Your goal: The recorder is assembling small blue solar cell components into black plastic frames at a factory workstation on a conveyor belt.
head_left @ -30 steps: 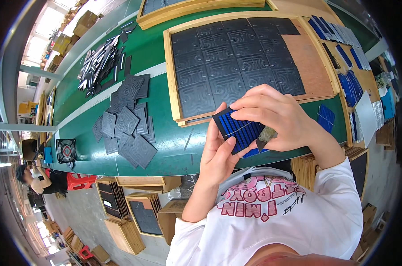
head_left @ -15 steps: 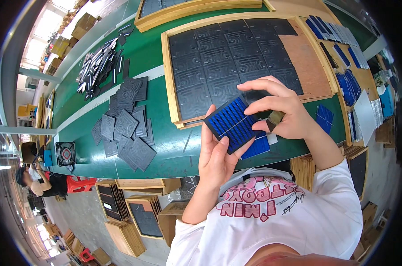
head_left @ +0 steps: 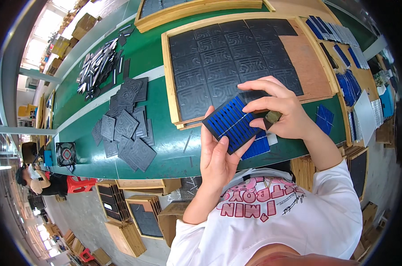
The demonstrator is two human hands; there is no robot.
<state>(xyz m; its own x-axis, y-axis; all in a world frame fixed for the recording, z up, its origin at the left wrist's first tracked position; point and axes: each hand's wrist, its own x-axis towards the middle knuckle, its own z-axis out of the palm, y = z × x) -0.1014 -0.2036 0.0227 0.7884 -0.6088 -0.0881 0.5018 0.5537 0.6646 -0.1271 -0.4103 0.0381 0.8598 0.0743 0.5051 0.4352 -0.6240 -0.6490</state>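
Note:
A small square solar panel, black-edged with rows of blue strips and a pale line across, is tilted above the near table edge. My left hand holds it from below, thumb on its near edge. At its right edge, my right hand has thumb and a finger closed on the panel, the other fingers raised. A small olive-brown block sits against the right hand's palm side; how it is held is partly hidden. Beneath the panel, more blue cells lie on the table.
Behind my hands lies a wooden frame filled with black patterned tiles. Loose black tiles and dark strips lie to the left on the green table. At right are a blue cell sheet and a board of strips.
The panel has turned slightly in my hands, and the olive-brown block has shifted a little. My hands have otherwise hardly moved.

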